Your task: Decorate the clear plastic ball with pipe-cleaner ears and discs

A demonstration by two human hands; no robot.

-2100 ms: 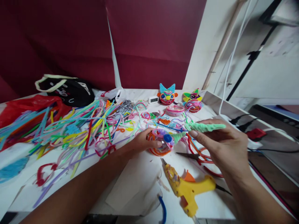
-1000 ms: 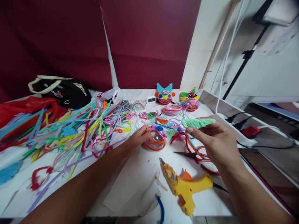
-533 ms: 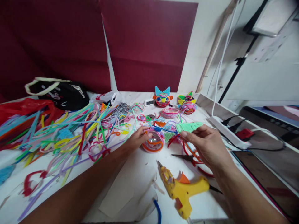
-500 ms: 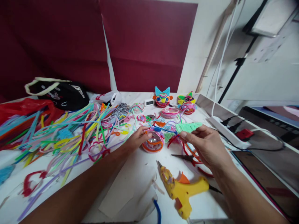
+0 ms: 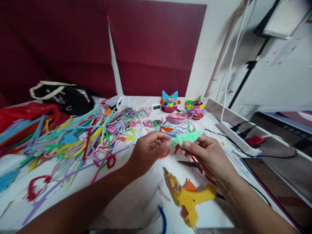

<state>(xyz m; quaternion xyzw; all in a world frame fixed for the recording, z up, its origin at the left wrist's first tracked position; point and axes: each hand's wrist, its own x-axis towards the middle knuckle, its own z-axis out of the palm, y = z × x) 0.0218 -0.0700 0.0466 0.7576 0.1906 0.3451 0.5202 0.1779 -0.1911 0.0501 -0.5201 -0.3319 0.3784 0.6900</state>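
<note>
A light green pipe-cleaner piece (image 5: 188,138), pointed at its right end, is held up over the middle of the table. My right hand (image 5: 207,152) pinches it from the right between thumb and fingers. At its left end my left hand (image 5: 151,149) is closed, thumb against fingers, pinching the piece's edge. Behind my left hand, an orange-rimmed round piece (image 5: 165,154) is mostly hidden. Below the hands lies a yellow glue gun (image 5: 191,199), its nozzle pointing up and left. Scissors (image 5: 189,163) lie partly under my right hand.
Loose pipe cleaners (image 5: 80,139) cover the left side. At the back stand a blue-eared figure (image 5: 170,102), a small clock (image 5: 156,107) and a pink round piece (image 5: 177,118). A black bag (image 5: 68,99) is back left. On the right are a power strip (image 5: 240,138) and a tablet (image 5: 275,191).
My left hand has moved right and up, away from the round piece, to the green piece's left end. My right hand has shifted slightly left and down, and the green piece with it.
</note>
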